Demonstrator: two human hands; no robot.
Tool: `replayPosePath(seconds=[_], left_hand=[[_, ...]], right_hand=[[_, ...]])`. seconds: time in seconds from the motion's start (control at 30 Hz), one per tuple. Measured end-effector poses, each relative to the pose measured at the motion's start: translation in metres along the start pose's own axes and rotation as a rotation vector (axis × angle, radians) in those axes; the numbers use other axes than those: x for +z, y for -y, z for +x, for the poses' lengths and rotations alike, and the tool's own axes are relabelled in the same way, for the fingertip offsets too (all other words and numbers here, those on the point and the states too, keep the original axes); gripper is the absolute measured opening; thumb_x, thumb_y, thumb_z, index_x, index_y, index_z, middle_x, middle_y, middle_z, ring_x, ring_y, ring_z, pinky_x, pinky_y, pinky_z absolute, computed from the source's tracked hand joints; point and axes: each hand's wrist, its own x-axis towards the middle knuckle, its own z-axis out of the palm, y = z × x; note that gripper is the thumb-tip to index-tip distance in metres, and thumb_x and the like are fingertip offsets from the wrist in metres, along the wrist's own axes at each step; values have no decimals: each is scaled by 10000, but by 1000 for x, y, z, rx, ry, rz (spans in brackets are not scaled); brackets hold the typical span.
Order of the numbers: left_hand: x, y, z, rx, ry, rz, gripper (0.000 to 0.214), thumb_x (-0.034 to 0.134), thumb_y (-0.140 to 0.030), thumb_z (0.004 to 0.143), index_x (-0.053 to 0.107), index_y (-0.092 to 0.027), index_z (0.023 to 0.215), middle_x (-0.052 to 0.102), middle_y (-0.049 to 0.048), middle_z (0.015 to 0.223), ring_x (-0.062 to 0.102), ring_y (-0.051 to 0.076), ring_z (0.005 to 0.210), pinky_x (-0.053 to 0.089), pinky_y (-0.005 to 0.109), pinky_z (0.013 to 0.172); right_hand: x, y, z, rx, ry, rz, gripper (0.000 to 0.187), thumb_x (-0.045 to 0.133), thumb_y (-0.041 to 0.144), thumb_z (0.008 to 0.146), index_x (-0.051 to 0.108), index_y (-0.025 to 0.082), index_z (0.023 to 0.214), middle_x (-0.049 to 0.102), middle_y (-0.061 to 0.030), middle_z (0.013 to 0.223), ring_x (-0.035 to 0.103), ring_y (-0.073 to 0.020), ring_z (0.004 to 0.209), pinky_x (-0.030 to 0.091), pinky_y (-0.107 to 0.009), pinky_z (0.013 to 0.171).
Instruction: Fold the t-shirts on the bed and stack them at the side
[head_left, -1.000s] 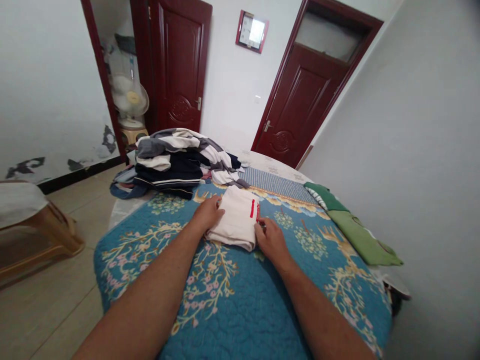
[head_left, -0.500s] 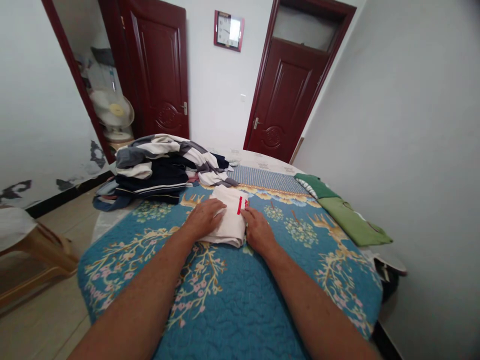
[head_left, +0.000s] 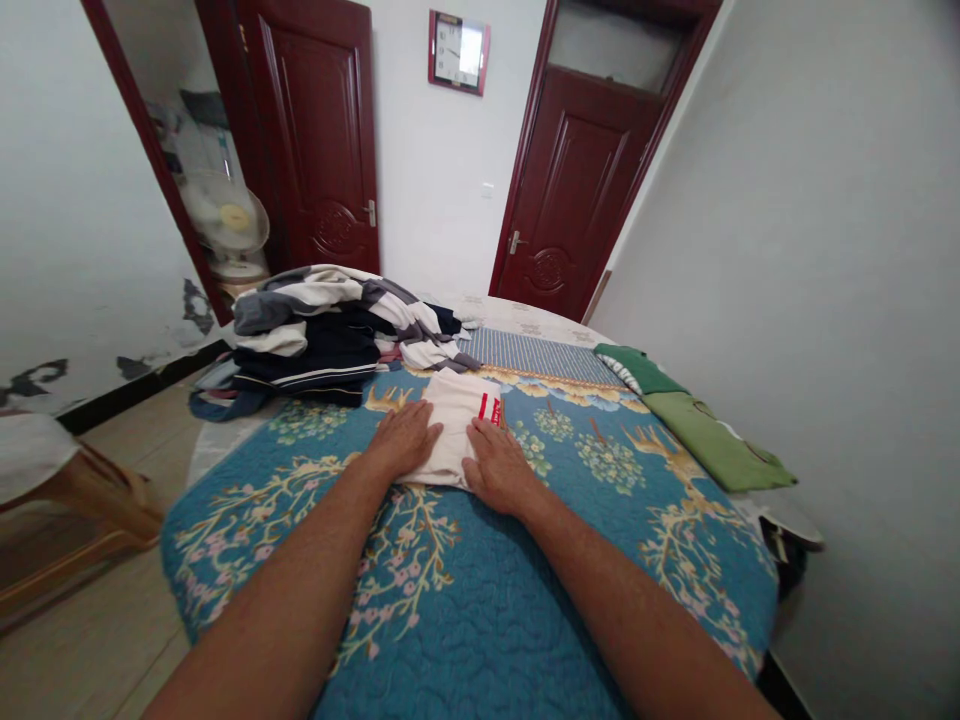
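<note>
A folded white garment point(head_left: 455, 425) with a red print near its right edge lies on the blue floral quilt point(head_left: 480, 590). My left hand point(head_left: 405, 440) rests flat on the garment's left side, fingers stretched forward. On its lower right part lies my right hand point(head_left: 496, 462), palm down with the fingers extended, partly covering the print. Neither hand grips the cloth; both press on it from above.
A heap of clothes point(head_left: 322, 335) with striped and dark pieces sits at the far left of the bed. Folded green garments point(head_left: 694, 425) lie along the right edge. A wooden stool point(head_left: 90, 510) stands at the left, and a wall point(head_left: 840, 300) rises on the right.
My right hand has moved from the garment's right edge onto its top, and its fingers have flattened. My left hand has shifted slightly left. More of the red print shows.
</note>
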Motion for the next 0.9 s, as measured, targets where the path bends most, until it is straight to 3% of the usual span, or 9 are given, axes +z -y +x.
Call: replayPosePath(seconds=[0.1,0.2,0.37,0.5,0.6,0.77,0.9], left_hand=[[3,-1,0,-5,11,-5,649,373,-511,1052,446,-165,1597,404,205,1697,376,388,1566,281,603,1246],[3,-2,-2,-7,29,-13,787,412,-662,1007,416,-188,1634,371,199,1716,340,419,1580,250,626,1252],[-4,-1,-5,-25,100,-11,1044,573,-825,847,382,-194,1657,328,202,1735,272,429,1606,206,600,1278],[-7,5,-6,-22,150,-15,1128,627,-853,784,371,-191,1661,315,207,1739,245,433,1615,205,575,1284],[-7,9,-6,-18,173,-26,1090,613,-820,827,356,-174,1666,299,215,1743,247,431,1615,204,577,1285],[-7,9,-5,-32,155,-32,828,398,-682,1015,366,-162,1658,313,184,1746,249,391,1623,217,576,1287],[-8,4,-6,-54,133,-30,702,363,-584,1059,400,-187,1637,349,166,1734,270,367,1621,228,554,1293]], right_hand=[[-6,-2,16,47,-79,13,622,464,451,1067,472,102,1582,444,-219,1651,408,-328,1538,318,-534,1263],[-1,-4,42,107,-115,-16,669,436,474,1079,427,56,1602,355,-240,1697,301,-349,1594,251,-540,1287],[14,-19,91,349,13,-9,697,358,530,1094,454,32,1572,375,-269,1676,315,-375,1580,250,-594,1265],[14,-33,118,419,79,-9,678,355,539,1091,544,23,1488,437,-291,1630,369,-405,1540,257,-622,1245],[14,-36,120,415,0,-18,627,356,521,1097,597,48,1431,512,-278,1575,423,-384,1505,272,-593,1243],[19,-28,98,332,-257,-94,518,312,402,1124,588,128,1466,507,-190,1609,398,-297,1528,249,-521,1265],[22,-14,69,256,-200,-125,523,403,440,1104,542,185,1539,437,-153,1671,358,-319,1552,271,-552,1250]])
